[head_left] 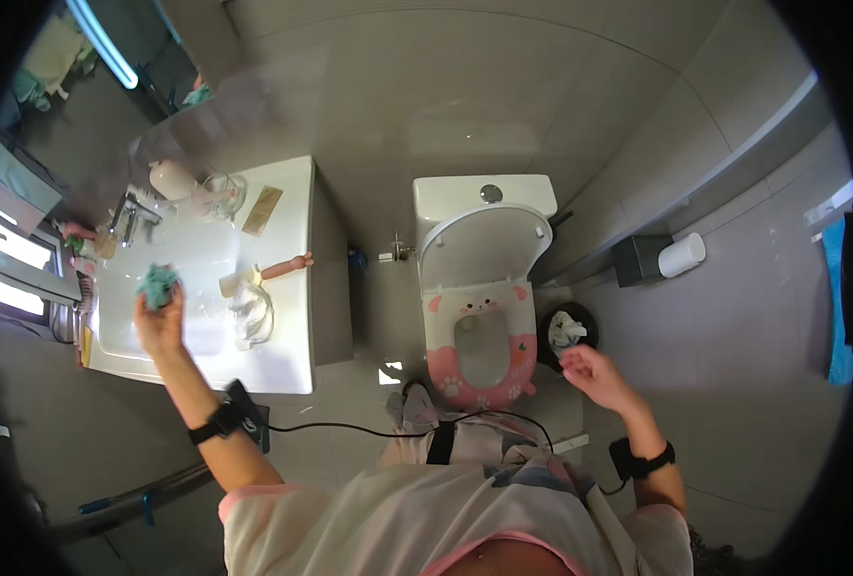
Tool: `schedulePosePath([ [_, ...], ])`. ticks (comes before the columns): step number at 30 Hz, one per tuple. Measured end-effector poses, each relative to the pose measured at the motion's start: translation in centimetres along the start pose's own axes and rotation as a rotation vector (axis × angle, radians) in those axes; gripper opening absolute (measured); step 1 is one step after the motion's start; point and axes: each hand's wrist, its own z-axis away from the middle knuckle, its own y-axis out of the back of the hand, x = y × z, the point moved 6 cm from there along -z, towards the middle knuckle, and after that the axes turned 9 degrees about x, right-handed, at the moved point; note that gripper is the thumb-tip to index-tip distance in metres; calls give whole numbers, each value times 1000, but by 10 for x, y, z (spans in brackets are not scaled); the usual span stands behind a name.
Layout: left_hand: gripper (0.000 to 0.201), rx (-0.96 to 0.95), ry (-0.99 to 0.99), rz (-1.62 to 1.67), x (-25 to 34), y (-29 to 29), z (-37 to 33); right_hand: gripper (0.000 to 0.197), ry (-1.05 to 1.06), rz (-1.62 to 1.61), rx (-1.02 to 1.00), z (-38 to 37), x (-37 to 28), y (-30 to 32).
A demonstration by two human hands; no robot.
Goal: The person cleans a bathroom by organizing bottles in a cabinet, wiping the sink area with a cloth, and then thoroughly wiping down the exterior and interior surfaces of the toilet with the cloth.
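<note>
My left hand [160,328] is raised over the white sink [196,341]. Its fingers are closed around a crumpled teal cloth [158,286]. Close to it, on the sink's right rim, lie a white cloth bundle [252,314] and a brush with a brown handle [287,267] and a pale head. My right hand [594,374] hangs beside the small dark bin [593,331], its fingers loosely bent and nothing visible in them. In the bin is white crumpled paper [566,332]. Between my hands stands a toilet [485,197], lid up, with a pink-and-white animal-patterned seat cover [516,370].
A faucet [135,216], a pink bottle [169,179] and a clear cup [225,196] stand along the sink's back. A flat tan piece [263,210] lies on the rim. To the right, a paper roll [682,255] sits by a dark holder [640,261]. A black cable [335,426] crosses before my body.
</note>
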Motion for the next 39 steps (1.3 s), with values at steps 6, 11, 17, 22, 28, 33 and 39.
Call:
schedulePosePath([
  [6,21,-294,296,-468,-261,-175,175,31,276,-590,-46,-67,-72,-13],
  [11,8,-585,285,-789,-361,-224,263,20,307,-956,-9,-78,-80,3],
  [17,10,-483,297,-878,-388,-225,277,22,204,-1155,12,-82,-48,39],
  [22,10,-412,339,-663,-400,-229,284,26,125,-1507,-185,-82,-27,44],
  [28,12,-633,298,-823,-411,-246,285,23,182,-1492,-60,-78,-22,62],
  [33,13,-700,191,-828,-406,-254,266,18,279,-1332,189,-79,-23,76],
  [39,11,-755,236,-810,-396,-282,261,29,458,-1181,210,-91,-22,82],
])
